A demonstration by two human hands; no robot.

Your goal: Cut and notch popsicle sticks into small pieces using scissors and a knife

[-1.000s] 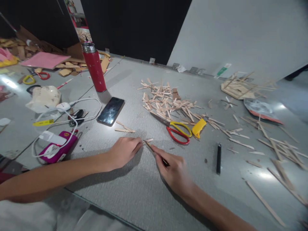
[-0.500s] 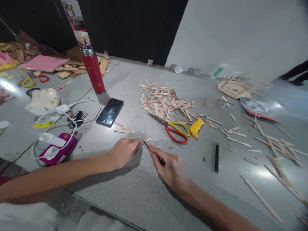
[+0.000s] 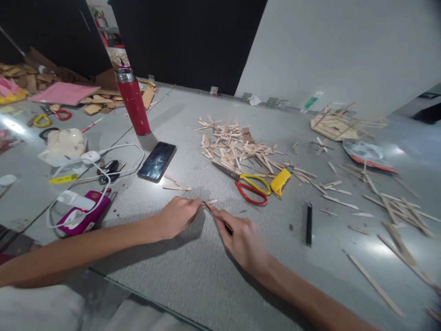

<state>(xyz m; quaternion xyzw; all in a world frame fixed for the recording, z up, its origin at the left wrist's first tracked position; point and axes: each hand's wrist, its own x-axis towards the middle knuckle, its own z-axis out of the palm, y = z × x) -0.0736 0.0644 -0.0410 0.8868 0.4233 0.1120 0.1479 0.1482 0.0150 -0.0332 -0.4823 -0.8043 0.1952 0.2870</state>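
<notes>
Squeezing one thin dark tool [image 3: 207, 207] tight with the fingers of the right hand [image 3: 241, 235], and keeping the left hand [image 3: 179, 217]'s fingers close together beside its tip and one small flat wood stick [image 3: 213, 202], too hidden to tell if held. Can see past them, on the gray, rough-looking counter [image 3: 193, 280], one yellow cutter [image 3: 279, 182], one pair of scissors [image 3: 237, 174], one shiny flat phone [image 3: 157, 162], then a messy stick pile [image 3: 237, 148] and one round red bottle [image 3: 135, 105].

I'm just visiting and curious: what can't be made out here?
Head view:
Thin dark pointed tool: handle partly hidden by right hand.
Pale wooden stick: left end hidden by left hand.
Yellow cable tag: print too small.
Dark shape, far right: cut off by edge.
</notes>
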